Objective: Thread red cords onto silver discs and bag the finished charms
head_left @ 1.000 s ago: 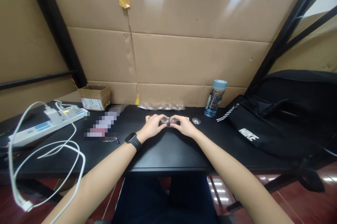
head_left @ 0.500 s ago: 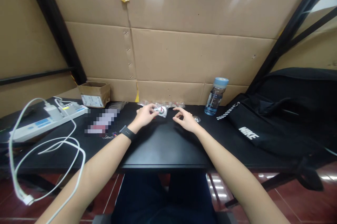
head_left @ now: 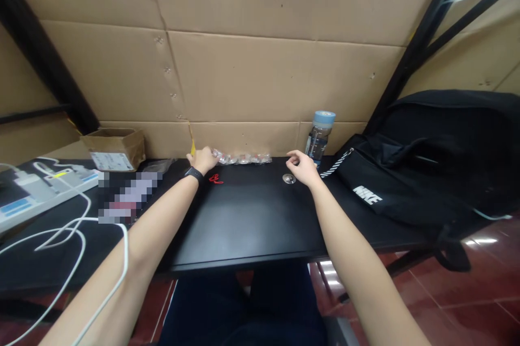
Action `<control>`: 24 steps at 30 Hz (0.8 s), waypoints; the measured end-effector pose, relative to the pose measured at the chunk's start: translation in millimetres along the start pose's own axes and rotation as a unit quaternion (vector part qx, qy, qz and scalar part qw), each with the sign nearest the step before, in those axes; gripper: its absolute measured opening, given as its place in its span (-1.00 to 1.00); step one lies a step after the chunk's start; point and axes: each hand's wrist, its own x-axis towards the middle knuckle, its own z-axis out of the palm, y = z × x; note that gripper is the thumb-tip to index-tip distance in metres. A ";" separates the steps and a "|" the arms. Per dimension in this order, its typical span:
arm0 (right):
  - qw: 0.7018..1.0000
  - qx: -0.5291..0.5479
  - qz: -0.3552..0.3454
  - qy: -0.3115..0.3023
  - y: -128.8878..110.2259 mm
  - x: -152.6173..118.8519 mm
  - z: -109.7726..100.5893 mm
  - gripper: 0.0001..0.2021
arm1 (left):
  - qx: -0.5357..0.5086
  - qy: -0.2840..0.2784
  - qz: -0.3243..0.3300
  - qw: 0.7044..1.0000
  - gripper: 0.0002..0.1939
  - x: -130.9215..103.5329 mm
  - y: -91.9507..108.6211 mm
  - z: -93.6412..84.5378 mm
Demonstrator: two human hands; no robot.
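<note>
My left hand (head_left: 204, 160) is at the left end of a row of small clear plastic packets (head_left: 244, 158) along the cardboard wall. Its fingers are closed at the end packet, partly hidden by the hand itself. A small red cord (head_left: 216, 178) lies on the black table just right of my left wrist. My right hand (head_left: 304, 168) hovers over the table before the water bottle, fingers curved and apart, with nothing visible in them. Below its fingertips a round shiny metal disc (head_left: 288, 178) lies flat.
A blue-lidded water bottle (head_left: 319, 137) and a black bag (head_left: 406, 183) stand at the right. To the left are an open cardboard box (head_left: 116, 148), a white power strip (head_left: 77, 186) and a loose white cable (head_left: 83, 243) crossing my left forearm. Cardboard (head_left: 252, 80) walls the back.
My left hand has moved left with the small packet to the row's end, uncovering the red cord. My right hand has shifted right, past the metal disc. The view has turned right.
</note>
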 end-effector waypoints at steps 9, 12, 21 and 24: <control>0.973 -0.087 -0.059 -0.204 30.1 3.9 -4.2 -0.54 | 0.090 0.062 0.080 0.991 -0.60 -23.8 -33.5 -26.6; 0.964 -0.080 -0.054 -0.249 29.7 1.4 -2.1 -0.54 | 0.063 0.005 0.148 0.987 -0.67 -35.0 -48.6 -31.6; 0.971 -0.102 -0.030 -0.216 32.2 1.2 0.5 -0.62 | -0.033 -0.028 0.247 0.968 -0.70 -58.4 -61.9 -30.3; 0.972 -0.103 -0.027 -0.209 36.4 2.4 -0.2 -0.64 | -0.032 -0.055 0.276 0.959 -0.71 -57.8 -60.7 -29.3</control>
